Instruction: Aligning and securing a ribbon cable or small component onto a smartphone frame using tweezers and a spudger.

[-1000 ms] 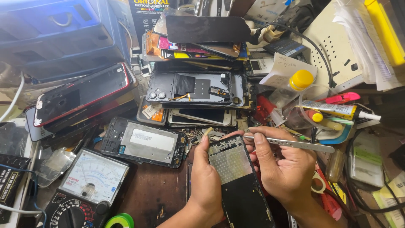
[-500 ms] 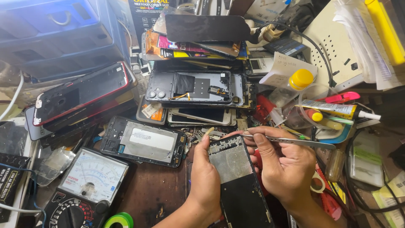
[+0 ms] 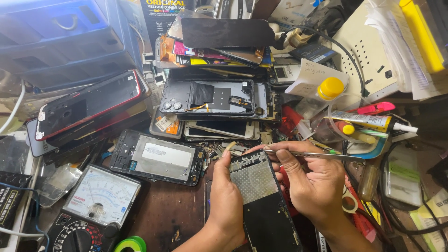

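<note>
- Cluttered dark wooden repair bench [image 3: 163,210], covered with phone parts, tools and cables.
- Left hand [image 3: 226,200] closed round the left edge of an opened phone [image 3: 261,200], thumb up along its side; phone lies low centre, tilted, back off, metal shield showing.
- Right hand [image 3: 315,186] pinches metal tweezers [image 3: 308,154], fingers closed on them; tips sit at the phone's top edge, right by the left thumb.
- Just left of the phone: another opened phone body [image 3: 158,156], flat, silver plate inside.
- Analog multimeter [image 3: 95,205] at lower left, roll of green tape [image 3: 131,244] beside it.
- Red-rimmed phone frame [image 3: 88,102] upper left, leaning on a pile.
- Black back housing [image 3: 210,98] on a stack of phones, centre top.
- Yellow-capped bottle [image 3: 326,91] and a glue tube [image 3: 368,121] to the right, behind the tweezers.
</note>
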